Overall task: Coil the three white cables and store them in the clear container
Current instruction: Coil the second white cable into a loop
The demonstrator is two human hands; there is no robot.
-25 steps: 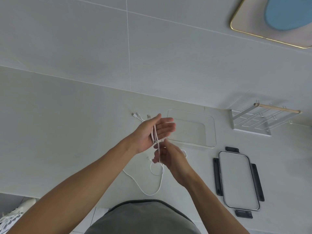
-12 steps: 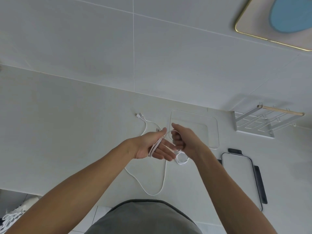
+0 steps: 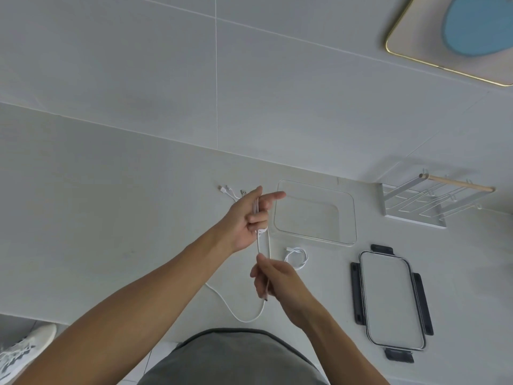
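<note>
The left hand [image 3: 248,218] is raised above the table [image 3: 111,218], thumb and forefinger stretched toward the far edge and the other fingers curled, with several turns of white cable [image 3: 256,211] wound over the palm. From that bundle a strand drops to the right hand [image 3: 273,279], which pinches it between thumb and fingers just nearer the person; below that hand the cable runs down to the table and sweeps in a wide loop [image 3: 244,319] toward the near edge, passing under the left forearm. A small coil [image 3: 297,257] of white cable lies flat on the table just right of the right hand, between it and the container [image 3: 352,218]. The container is clear, open and shows nothing inside; it sits toward the far edge, just right of the left hand. Its lid [image 3: 390,301], with dark clips on all four sides, lies flat nearer the person and to the container's right. Beyond the left hand, near the far edge, three plugs [image 3: 230,190] rest on the table, their leads running behind that hand. A white rack [image 3: 416,204] with a wooden bar stands at the far right of the table against the tiled wall.
</note>
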